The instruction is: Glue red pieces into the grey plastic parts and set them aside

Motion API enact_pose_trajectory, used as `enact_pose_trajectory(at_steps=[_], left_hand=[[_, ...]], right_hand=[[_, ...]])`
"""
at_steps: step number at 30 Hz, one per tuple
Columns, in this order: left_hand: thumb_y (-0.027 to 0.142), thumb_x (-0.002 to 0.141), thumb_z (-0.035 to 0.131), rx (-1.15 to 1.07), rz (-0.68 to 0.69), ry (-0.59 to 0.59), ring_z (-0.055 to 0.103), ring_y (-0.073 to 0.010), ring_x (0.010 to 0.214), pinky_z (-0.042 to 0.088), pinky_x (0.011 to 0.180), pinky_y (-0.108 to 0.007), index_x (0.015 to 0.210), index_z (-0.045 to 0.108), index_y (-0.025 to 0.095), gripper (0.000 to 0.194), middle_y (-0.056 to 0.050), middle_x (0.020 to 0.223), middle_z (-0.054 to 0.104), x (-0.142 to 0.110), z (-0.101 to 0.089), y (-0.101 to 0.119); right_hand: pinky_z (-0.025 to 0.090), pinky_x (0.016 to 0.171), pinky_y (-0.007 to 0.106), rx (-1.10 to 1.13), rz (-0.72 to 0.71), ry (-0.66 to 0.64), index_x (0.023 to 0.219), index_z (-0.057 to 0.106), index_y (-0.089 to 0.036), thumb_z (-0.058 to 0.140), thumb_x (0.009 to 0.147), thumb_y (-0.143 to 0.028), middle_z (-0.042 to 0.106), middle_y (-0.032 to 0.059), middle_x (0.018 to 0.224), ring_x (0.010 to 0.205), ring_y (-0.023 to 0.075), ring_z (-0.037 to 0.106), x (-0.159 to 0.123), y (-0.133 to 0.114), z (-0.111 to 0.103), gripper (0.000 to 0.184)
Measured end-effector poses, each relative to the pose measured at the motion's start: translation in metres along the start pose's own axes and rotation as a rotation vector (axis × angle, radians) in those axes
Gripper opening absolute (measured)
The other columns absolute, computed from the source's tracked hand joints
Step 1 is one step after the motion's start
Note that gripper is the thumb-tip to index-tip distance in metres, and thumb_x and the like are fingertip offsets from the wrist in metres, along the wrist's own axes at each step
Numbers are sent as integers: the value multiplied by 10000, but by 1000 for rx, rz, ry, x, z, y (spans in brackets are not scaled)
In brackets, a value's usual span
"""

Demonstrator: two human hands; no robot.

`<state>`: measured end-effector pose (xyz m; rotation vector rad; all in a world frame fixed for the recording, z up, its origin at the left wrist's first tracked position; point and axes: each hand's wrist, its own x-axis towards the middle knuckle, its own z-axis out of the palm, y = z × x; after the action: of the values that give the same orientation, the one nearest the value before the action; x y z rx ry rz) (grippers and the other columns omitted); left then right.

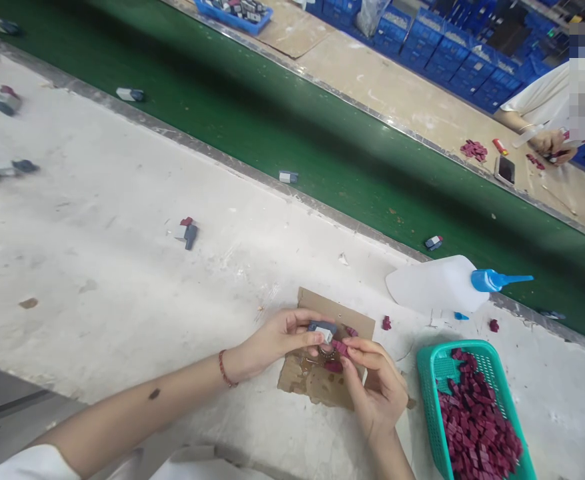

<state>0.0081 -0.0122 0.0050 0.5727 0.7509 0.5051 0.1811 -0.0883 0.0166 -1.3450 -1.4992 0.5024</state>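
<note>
My left hand (277, 337) grips a small grey-blue part (322, 329) over a glue-stained piece of cardboard (317, 383). My right hand (379, 387) pinches a small maroon piece (339, 347) and presses it against that part. A red string bracelet circles my left wrist. Another maroon piece (333, 366) lies on the cardboard just below.
A teal basket (429, 373) with several maroon pieces stands at the right. A white glue bottle (437, 285) with a blue nozzle lies behind the cardboard. Finished parts (187, 231) sit on the table and the green conveyor belt (322, 133). Across it, another person's hand (547, 141) works.
</note>
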Motion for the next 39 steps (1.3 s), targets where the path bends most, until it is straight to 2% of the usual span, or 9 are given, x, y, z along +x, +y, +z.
enact_pose_trajectory(at_steps=[4, 7, 15, 24, 29, 31, 33, 36, 39], left_hand=[[563, 667, 795, 20, -33, -20, 663, -130, 593, 506, 536, -208, 830, 665, 119, 490, -24, 670, 686, -1, 2, 0], [674, 746, 656, 76, -68, -66, 590, -101, 424, 438, 407, -184, 664, 549, 143, 548, -3, 532, 619, -2, 3, -1], [742, 803, 499, 217, -82, -110, 503, -94, 299, 379, 304, -168, 548, 517, 151, 644, 7, 394, 523, -3, 3, -7], [794, 794, 431, 300, -105, -106, 456, -90, 299, 347, 322, -197, 543, 513, 164, 684, 4, 420, 511, -4, 3, -9], [774, 812, 428, 373, 33, -9, 275, -76, 399, 263, 402, -213, 657, 434, 202, 592, 85, 476, 317, -8, 6, -5], [732, 855, 403, 451, 117, -4, 300, -95, 489, 287, 462, -222, 683, 437, 199, 561, 64, 569, 334, -12, 6, 0], [647, 910, 388, 573, 179, -66, 325, -112, 548, 303, 513, -232, 719, 458, 196, 495, 51, 620, 355, -15, 6, 5], [509, 958, 367, 757, 221, -143, 355, -127, 573, 305, 554, -244, 771, 480, 195, 383, 46, 629, 375, -17, 4, 10], [437, 965, 348, 869, 248, -145, 429, -139, 605, 329, 583, -247, 784, 483, 197, 330, 26, 666, 451, -17, 3, 8]], right_hand=[[620, 739, 358, 16, 25, 4, 923, 700, -224, 667, 816, -46, 759, 74, 909, 827, 208, 738, -3, 2, -1, 210], [621, 771, 369, 31, 35, -8, 947, 704, -228, 658, 818, -36, 764, 74, 934, 858, 211, 740, -5, 2, -1, 237], [633, 741, 339, 14, -28, -18, 960, 714, -225, 649, 816, -33, 778, 68, 935, 820, 204, 753, 1, -5, 1, 250], [635, 723, 320, 13, -41, -81, 956, 718, -212, 638, 846, -58, 778, 84, 922, 811, 205, 755, 5, -6, 4, 205], [624, 727, 292, 15, -42, -120, 970, 729, -233, 638, 856, -65, 773, 67, 929, 824, 191, 749, 5, -8, 7, 223], [617, 712, 276, 31, 7, -123, 954, 732, -239, 644, 858, -83, 768, 52, 910, 809, 182, 743, 3, -7, 6, 203], [608, 689, 260, 35, 65, -116, 929, 734, -239, 656, 859, -103, 762, 38, 881, 776, 169, 735, 1, -6, 4, 171], [593, 656, 248, 25, 126, -118, 888, 731, -231, 656, 866, -116, 751, 31, 844, 740, 158, 720, -3, -6, 2, 139], [586, 622, 248, 24, 120, -139, 883, 725, -220, 624, 885, -116, 748, 38, 824, 708, 158, 711, -4, -9, 3, 145]])
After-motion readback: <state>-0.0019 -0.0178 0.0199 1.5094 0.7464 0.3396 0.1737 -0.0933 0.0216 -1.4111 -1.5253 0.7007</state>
